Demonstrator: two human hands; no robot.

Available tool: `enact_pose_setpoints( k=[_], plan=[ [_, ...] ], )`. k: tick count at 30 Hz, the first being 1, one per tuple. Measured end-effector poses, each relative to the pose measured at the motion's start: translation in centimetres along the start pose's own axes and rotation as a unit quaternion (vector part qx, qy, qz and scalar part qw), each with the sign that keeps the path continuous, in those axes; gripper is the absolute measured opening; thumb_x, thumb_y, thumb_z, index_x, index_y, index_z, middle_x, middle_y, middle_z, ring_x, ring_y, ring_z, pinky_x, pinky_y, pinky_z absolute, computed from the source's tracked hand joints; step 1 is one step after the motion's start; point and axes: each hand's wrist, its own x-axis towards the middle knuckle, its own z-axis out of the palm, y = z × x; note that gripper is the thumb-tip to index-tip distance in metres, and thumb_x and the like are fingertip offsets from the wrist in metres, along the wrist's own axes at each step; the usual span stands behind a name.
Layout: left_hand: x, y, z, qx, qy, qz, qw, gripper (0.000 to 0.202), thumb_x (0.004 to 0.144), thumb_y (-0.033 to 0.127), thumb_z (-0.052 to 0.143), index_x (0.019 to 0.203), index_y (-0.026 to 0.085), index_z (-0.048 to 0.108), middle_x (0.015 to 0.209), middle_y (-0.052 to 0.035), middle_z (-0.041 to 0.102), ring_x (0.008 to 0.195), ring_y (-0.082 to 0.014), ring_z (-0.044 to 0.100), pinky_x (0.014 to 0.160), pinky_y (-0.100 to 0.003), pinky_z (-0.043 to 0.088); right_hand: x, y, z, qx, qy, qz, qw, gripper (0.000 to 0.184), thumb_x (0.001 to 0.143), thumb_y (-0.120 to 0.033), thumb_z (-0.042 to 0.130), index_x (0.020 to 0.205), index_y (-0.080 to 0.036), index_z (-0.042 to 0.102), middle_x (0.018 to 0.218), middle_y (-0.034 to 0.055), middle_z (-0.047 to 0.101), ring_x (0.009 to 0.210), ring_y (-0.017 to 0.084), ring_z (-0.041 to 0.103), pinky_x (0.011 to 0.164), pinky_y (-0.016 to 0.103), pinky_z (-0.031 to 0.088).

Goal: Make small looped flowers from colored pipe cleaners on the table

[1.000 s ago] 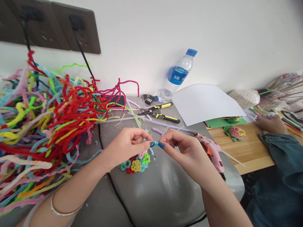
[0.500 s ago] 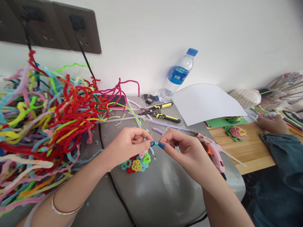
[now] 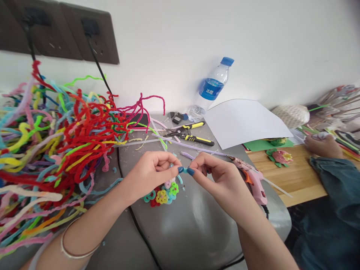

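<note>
Between my two hands is a short piece of light blue pipe cleaner (image 3: 185,170), mostly covered by the fingertips. My left hand (image 3: 157,170) pinches one end between thumb and forefinger. The other end is pinched by my right hand (image 3: 215,172). Below and partly behind my left hand lies a cluster of small pipe cleaner flowers (image 3: 162,196) in yellow, green, blue, pink and red. A pink glue gun (image 3: 254,183) rests just right of my right hand. Yellow-and-black pliers (image 3: 197,139) lie beyond both hands on the grey surface (image 3: 202,225).
A big tangle of coloured pipe cleaners (image 3: 56,150) fills the left side. Against the wall stand a water bottle (image 3: 212,88) and white paper (image 3: 247,122). Another person's hand (image 3: 323,145) is at the right, near a pink paper flower (image 3: 282,157). A black cord (image 3: 137,223) crosses the surface.
Both hands keep their pinch on the blue pipe cleaner, almost unmoved. The whole view has shifted very slightly.
</note>
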Motion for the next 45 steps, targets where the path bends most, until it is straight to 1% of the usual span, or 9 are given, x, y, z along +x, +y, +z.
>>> enact_pose_setpoints(
  k=[7, 19, 26, 30, 33, 36, 38, 42, 45],
  plan=[
    [0.1, -0.1, 0.0, -0.008, 0.003, -0.005, 1.000, 0.011, 0.085, 0.026, 0.064, 0.083, 0.015, 0.065, 0.052, 0.0090, 0.046, 0.044, -0.0047, 0.044, 0.041, -0.015, 0.027, 0.1, 0.1, 0.1, 0.008, 0.006, 0.003, 1.000, 0.012, 0.086, -0.024, 0.060, 0.075, -0.021, 0.064, 0.073, -0.0010, 0.056, 0.068, 0.015, 0.048, 0.063, 0.028, 0.036],
    [0.0, 0.2, 0.1, 0.019, 0.014, 0.004, 1.000, 0.017, 0.086, 0.031, 0.064, 0.081, 0.015, 0.064, 0.057, 0.0067, 0.046, 0.048, -0.0059, 0.044, 0.044, -0.016, 0.031, 0.1, 0.3, 0.5, 0.022, 0.030, -0.005, 0.999, 0.011, 0.086, -0.022, 0.060, 0.076, -0.021, 0.064, 0.070, 0.0002, 0.055, 0.068, 0.016, 0.049, 0.062, 0.030, 0.036],
    [0.0, 0.2, 0.1, 0.035, 0.019, 0.006, 0.999, 0.017, 0.086, 0.032, 0.065, 0.081, 0.016, 0.065, 0.058, 0.0072, 0.043, 0.049, -0.0062, 0.044, 0.046, -0.017, 0.032, 0.1, 0.3, 0.6, 0.021, 0.033, -0.009, 0.999, 0.011, 0.085, -0.022, 0.060, 0.075, -0.021, 0.064, 0.070, -0.0008, 0.054, 0.068, 0.016, 0.048, 0.063, 0.029, 0.035],
    [0.0, 0.1, 0.0, 0.028, 0.016, 0.009, 0.999, 0.018, 0.086, 0.034, 0.064, 0.083, 0.016, 0.065, 0.061, 0.0052, 0.048, 0.052, -0.0073, 0.046, 0.048, -0.017, 0.034, 0.2, 0.5, 0.5, 0.030, 0.031, -0.009, 0.999, 0.012, 0.087, -0.024, 0.061, 0.076, -0.021, 0.065, 0.070, -0.0010, 0.055, 0.068, 0.016, 0.049, 0.061, 0.029, 0.035],
    [0.1, 0.1, 0.0, 0.031, 0.023, 0.013, 0.999, 0.018, 0.085, 0.034, 0.064, 0.083, 0.016, 0.066, 0.061, 0.0051, 0.046, 0.052, -0.0072, 0.039, 0.049, -0.018, 0.031, 0.2, 0.6, 0.2, 0.038, 0.030, -0.012, 0.999, 0.014, 0.089, -0.030, 0.062, 0.080, -0.021, 0.068, 0.071, 0.0003, 0.059, 0.069, 0.017, 0.051, 0.063, 0.029, 0.037],
    [0.2, 0.1, 0.0, 0.041, 0.034, 0.008, 0.999, 0.020, 0.084, 0.035, 0.065, 0.082, 0.016, 0.066, 0.059, 0.0064, 0.040, 0.050, -0.0068, 0.029, 0.046, -0.018, 0.026, 0.3, 0.7, -0.2, 0.036, 0.053, -0.021, 0.998, 0.024, 0.093, -0.038, 0.059, 0.080, -0.021, 0.067, 0.076, 0.0028, 0.064, 0.072, 0.018, 0.053, 0.064, 0.030, 0.040],
    [0.2, 0.1, 0.0, 0.041, 0.036, 0.004, 0.998, 0.020, 0.084, 0.036, 0.065, 0.082, 0.016, 0.065, 0.059, 0.0066, 0.039, 0.051, -0.0069, 0.028, 0.046, -0.018, 0.026, 0.3, 0.6, -0.3, 0.029, 0.061, -0.025, 0.997, 0.026, 0.094, -0.040, 0.058, 0.078, -0.021, 0.066, 0.077, 0.0029, 0.064, 0.072, 0.018, 0.053, 0.064, 0.030, 0.040],
    [0.1, 0.1, -0.1, 0.037, 0.033, 0.003, 0.999, 0.018, 0.083, 0.033, 0.065, 0.081, 0.016, 0.065, 0.058, 0.0067, 0.039, 0.052, -0.0074, 0.031, 0.048, -0.018, 0.030, 0.3, 0.6, -0.4, 0.014, 0.028, -0.024, 0.999, 0.016, 0.091, -0.033, 0.063, 0.082, -0.022, 0.068, 0.073, 0.0007, 0.061, 0.071, 0.018, 0.052, 0.065, 0.031, 0.038],
    [0.1, 0.0, -0.1, 0.036, 0.030, -0.003, 0.999, 0.019, 0.082, 0.035, 0.066, 0.082, 0.016, 0.065, 0.059, 0.0065, 0.041, 0.052, -0.0074, 0.034, 0.049, -0.018, 0.032, 0.3, 0.6, -0.2, 0.008, 0.018, -0.027, 0.999, 0.011, 0.089, -0.029, 0.064, 0.081, -0.022, 0.069, 0.075, 0.0010, 0.061, 0.073, 0.018, 0.052, 0.067, 0.032, 0.037]
  ],
)
